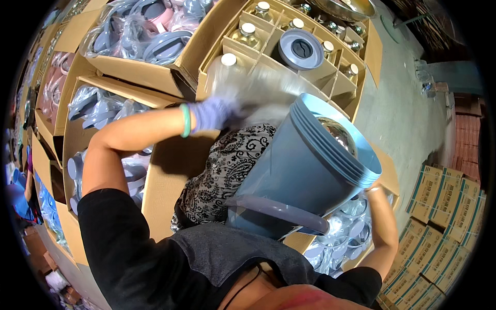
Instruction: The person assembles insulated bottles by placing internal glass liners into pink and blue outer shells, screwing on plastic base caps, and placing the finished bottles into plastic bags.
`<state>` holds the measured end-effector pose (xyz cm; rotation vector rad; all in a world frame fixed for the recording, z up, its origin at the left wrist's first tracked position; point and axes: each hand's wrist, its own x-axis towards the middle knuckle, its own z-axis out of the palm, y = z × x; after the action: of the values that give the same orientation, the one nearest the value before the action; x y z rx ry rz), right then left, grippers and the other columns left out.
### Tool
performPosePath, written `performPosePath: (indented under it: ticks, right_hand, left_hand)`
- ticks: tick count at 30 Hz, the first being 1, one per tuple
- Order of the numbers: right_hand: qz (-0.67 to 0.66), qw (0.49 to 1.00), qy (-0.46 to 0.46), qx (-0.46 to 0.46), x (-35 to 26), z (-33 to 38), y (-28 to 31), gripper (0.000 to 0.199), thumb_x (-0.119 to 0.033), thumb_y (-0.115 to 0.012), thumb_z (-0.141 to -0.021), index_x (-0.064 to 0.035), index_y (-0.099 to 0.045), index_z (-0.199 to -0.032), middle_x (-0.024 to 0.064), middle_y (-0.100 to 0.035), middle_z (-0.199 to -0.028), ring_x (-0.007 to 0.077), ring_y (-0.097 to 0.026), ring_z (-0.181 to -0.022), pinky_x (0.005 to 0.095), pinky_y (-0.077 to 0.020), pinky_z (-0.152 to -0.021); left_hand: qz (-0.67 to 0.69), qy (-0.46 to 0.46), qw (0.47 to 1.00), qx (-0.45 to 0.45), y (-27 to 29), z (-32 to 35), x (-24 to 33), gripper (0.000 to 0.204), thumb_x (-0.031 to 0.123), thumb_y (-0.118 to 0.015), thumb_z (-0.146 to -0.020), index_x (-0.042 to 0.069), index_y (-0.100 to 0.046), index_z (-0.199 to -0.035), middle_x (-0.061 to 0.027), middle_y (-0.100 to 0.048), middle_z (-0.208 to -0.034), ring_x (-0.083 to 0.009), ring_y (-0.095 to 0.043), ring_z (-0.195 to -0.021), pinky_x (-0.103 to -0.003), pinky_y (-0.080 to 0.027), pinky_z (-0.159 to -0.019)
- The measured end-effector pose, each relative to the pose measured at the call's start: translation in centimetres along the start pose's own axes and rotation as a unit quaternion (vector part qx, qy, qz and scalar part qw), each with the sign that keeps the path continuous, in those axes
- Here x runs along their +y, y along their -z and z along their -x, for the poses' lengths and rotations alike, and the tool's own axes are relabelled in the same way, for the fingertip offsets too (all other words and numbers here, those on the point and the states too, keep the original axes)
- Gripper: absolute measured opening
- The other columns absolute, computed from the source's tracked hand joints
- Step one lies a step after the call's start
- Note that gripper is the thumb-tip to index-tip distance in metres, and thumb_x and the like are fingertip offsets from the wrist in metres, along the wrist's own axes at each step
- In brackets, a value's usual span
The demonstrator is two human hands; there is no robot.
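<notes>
My left hand [214, 111], in a purple-blue glove, is smeared by motion over the boxes; a blurred, clear plastic bag [266, 90] trails from its fingers. Against my lap leans a large light-blue pail-shaped jug [281, 170], tilted with its open mouth up and to the right. Inside the mouth shows a shiny silver liner [338, 135], and a grey-blue handle [276, 211] crosses the jug's near side. My right hand [375, 189] is at the right side of its rim, its fingers hidden behind it. Beneath the jug is patterned black-and-grey cloth [230, 168].
Ahead, a divided carton [336, 111] holds several glass liners with white caps, with a round grey-blue lid [301, 49] on top. Open cartons of bagged grey-blue parts [137, 39] stand left. More wrapped parts [343, 232] lie right; stacked cartons [434, 227] rise beyond.
</notes>
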<state>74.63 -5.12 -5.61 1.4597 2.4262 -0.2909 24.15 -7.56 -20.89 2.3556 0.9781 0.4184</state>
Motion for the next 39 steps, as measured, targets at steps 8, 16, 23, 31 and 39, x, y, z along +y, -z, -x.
performPosePath:
  ticks: [8,16,23,31,39]
  right_hand:
    - [-0.5,0.844,-0.088,0.174,0.7,-14.8,-1.1,0.043,-0.046,-0.055,-0.095,-0.0065,-0.065,-0.11,0.0059,-0.066,-0.087,0.014,-0.063,-0.078,0.0266,-0.0511,-0.068]
    - [-0.62,0.73,-0.284,0.047,-3.0,-32.3,-8.2,0.054,-0.047,-0.073,-0.081,-0.0013,-0.061,-0.107,0.0099,-0.062,-0.077,0.02,-0.059,-0.058,0.0323,-0.0489,-0.051]
    - [-0.664,0.68,0.039,0.308,-8.7,-20.0,1.7,0.055,-0.024,-0.074,-0.083,0.0037,-0.052,-0.125,0.0115,-0.061,-0.115,0.0176,-0.059,-0.099,0.0319,-0.0521,-0.08]
    - [-0.514,0.74,0.324,0.29,-9.3,-6.3,11.2,0.062,-0.036,-0.069,-0.078,0.0034,-0.057,-0.125,0.0164,-0.057,-0.126,0.0295,-0.057,-0.117,0.0409,-0.0444,-0.101]
    - [-0.413,0.761,0.402,0.297,-10.5,-1.9,11.0,0.049,-0.003,-0.053,-0.063,0.001,-0.067,-0.11,0.0199,-0.064,-0.115,0.0335,-0.058,-0.11,0.0444,-0.0429,-0.101]
  left_hand:
    - [0.148,0.162,0.96,-0.173,7.6,-1.8,0.8,0.056,0.053,-0.063,-0.086,0.004,-0.068,-0.115,-0.0182,-0.071,-0.098,-0.0296,-0.067,-0.093,-0.037,-0.052,-0.088]
    - [0.232,0.224,0.916,0.238,6.9,-11.8,-1.0,0.041,0.037,-0.063,-0.092,0.002,-0.066,-0.112,-0.0142,-0.068,-0.108,-0.0191,-0.063,-0.099,-0.03,-0.05,-0.088]
    - [0.525,0.076,0.79,0.309,7.5,-15.6,0.9,0.065,0.019,-0.073,-0.082,0.002,-0.042,-0.137,-0.012,-0.063,-0.111,-0.0264,-0.061,-0.103,-0.034,-0.047,-0.096]
    - [0.541,-0.092,0.811,0.202,13.4,-14.1,14.4,0.064,0.034,-0.054,-0.097,-0.002,-0.032,-0.144,-0.021,-0.05,-0.138,-0.0262,-0.052,-0.127,-0.037,-0.044,-0.104]
    - [0.405,-0.127,0.887,0.181,13.7,-11.8,17.3,0.072,0.058,-0.027,-0.101,0.001,-0.044,-0.141,-0.0154,-0.057,-0.131,-0.0218,-0.054,-0.123,-0.036,-0.04,-0.108]
